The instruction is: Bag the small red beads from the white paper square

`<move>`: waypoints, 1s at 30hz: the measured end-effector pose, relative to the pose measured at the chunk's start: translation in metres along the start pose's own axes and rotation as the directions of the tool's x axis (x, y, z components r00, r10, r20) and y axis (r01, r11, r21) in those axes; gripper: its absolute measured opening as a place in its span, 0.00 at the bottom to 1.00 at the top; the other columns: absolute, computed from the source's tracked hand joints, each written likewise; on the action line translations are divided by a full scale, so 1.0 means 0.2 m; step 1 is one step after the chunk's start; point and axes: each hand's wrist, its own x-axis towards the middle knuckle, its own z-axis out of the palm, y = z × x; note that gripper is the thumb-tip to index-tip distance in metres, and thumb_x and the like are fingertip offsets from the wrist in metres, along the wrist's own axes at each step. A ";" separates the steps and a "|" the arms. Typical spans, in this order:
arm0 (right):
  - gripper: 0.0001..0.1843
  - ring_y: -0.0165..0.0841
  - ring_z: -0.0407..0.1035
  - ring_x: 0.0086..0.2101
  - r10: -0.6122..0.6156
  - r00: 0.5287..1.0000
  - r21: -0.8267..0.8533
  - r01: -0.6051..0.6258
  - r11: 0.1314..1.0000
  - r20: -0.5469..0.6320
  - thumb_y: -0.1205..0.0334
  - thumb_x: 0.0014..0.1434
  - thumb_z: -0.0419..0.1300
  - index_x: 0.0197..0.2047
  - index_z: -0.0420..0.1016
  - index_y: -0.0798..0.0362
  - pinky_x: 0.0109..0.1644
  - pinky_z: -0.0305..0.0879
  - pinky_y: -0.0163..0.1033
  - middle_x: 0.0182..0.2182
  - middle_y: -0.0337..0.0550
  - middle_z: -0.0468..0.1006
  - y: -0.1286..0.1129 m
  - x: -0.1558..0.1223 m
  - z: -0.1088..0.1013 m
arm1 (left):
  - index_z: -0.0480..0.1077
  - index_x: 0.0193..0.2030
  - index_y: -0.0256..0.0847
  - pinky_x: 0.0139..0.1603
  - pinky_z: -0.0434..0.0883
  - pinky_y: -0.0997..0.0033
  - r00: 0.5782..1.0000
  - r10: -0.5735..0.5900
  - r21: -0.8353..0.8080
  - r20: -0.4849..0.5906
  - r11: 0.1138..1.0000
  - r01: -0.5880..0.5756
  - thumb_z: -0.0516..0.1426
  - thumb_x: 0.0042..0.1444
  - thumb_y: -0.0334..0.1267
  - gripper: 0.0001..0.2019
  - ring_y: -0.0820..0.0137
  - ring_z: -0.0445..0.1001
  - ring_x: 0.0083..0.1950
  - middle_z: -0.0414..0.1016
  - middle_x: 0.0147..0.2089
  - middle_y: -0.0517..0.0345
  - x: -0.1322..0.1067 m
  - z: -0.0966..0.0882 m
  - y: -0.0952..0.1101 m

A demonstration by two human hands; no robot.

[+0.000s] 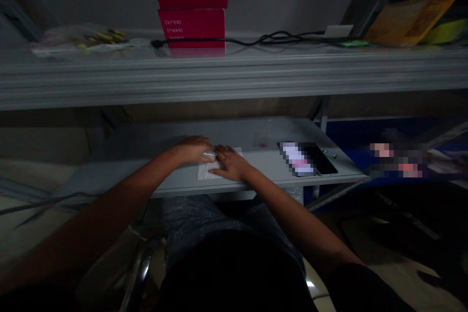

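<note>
Both hands rest on a white sheet of paper [205, 169] lying on a grey work table [153, 156]. My left hand [193, 149] is curled, its fingertips closed on a small clear plastic piece [210, 156] at the sheet's top edge. My right hand [230, 162] lies flat on the sheet with the fingers stretched out, just right of that piece. The light is dim and fine detail is hard to make out.
A small clear bag [261, 140] with pink bits lies right of the hands; a dark phone [318, 157] lies further right. Above, a grey shelf [234, 75] carries stacked red boxes [190, 5], a black cable [270, 38], a plastic bag [82, 39] and a yellow package [413, 9].
</note>
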 end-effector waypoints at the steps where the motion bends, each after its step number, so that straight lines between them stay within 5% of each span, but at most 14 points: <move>1: 0.44 0.51 0.49 0.70 0.001 1.000 -0.007 -0.001 1.000 0.005 0.34 0.67 0.50 0.71 0.55 0.61 0.73 0.43 0.56 0.70 0.63 0.57 0.00 0.00 0.00 | 0.80 0.41 0.47 0.52 0.67 0.65 1.000 0.006 0.000 0.022 1.000 -0.006 0.62 0.51 0.49 0.14 0.58 0.75 0.47 0.81 0.44 0.53 0.00 0.00 -0.01; 11: 0.43 0.50 0.51 0.69 0.027 1.000 0.005 -0.027 1.000 0.001 0.36 0.69 0.46 0.71 0.57 0.64 0.72 0.45 0.56 0.69 0.64 0.59 0.00 0.00 -0.01 | 0.76 0.45 0.38 0.51 0.70 0.65 0.989 -0.111 -0.275 0.101 0.952 0.135 0.54 0.60 0.52 0.19 0.63 0.76 0.48 0.81 0.47 0.50 -0.02 -0.06 -0.12; 15: 0.40 0.50 0.50 0.69 0.032 0.999 0.003 -0.032 0.999 -0.003 0.37 0.70 0.47 0.70 0.59 0.62 0.72 0.45 0.55 0.69 0.62 0.59 -0.01 0.00 -0.01 | 0.74 0.47 0.38 0.54 0.70 0.61 0.989 -0.148 -0.351 -0.007 0.926 0.136 0.50 0.64 0.53 0.21 0.61 0.76 0.50 0.79 0.50 0.48 -0.05 -0.10 -0.10; 21: 0.40 0.51 0.49 0.70 0.029 1.000 0.003 -0.029 1.000 -0.007 0.37 0.69 0.48 0.71 0.57 0.60 0.73 0.45 0.56 0.70 0.59 0.57 0.00 0.00 0.00 | 0.71 0.51 0.36 0.47 0.75 0.60 0.949 -0.299 -0.646 -0.099 0.745 0.167 0.40 0.70 0.51 0.25 0.64 0.77 0.42 0.78 0.42 0.52 -0.08 -0.14 -0.08; 27: 0.41 0.51 0.48 0.70 0.047 0.999 0.016 -0.047 0.999 0.003 0.37 0.68 0.50 0.71 0.58 0.61 0.73 0.45 0.55 0.70 0.60 0.58 0.00 0.00 -0.01 | 0.70 0.56 0.37 0.65 0.66 0.56 0.906 -0.327 -0.459 -0.269 0.871 0.178 0.47 0.69 0.53 0.24 0.61 0.72 0.58 0.76 0.56 0.54 -0.14 -0.26 -0.23; 30: 0.41 0.51 0.49 0.70 0.051 0.999 0.016 -0.051 0.999 0.001 0.37 0.68 0.50 0.70 0.59 0.62 0.73 0.45 0.54 0.69 0.61 0.58 -0.01 0.00 -0.03 | 0.70 0.57 0.36 0.71 0.58 0.52 0.893 -0.330 -0.273 -0.307 0.929 0.250 0.48 0.68 0.54 0.25 0.56 0.66 0.65 0.73 0.62 0.51 -0.20 -0.19 -0.34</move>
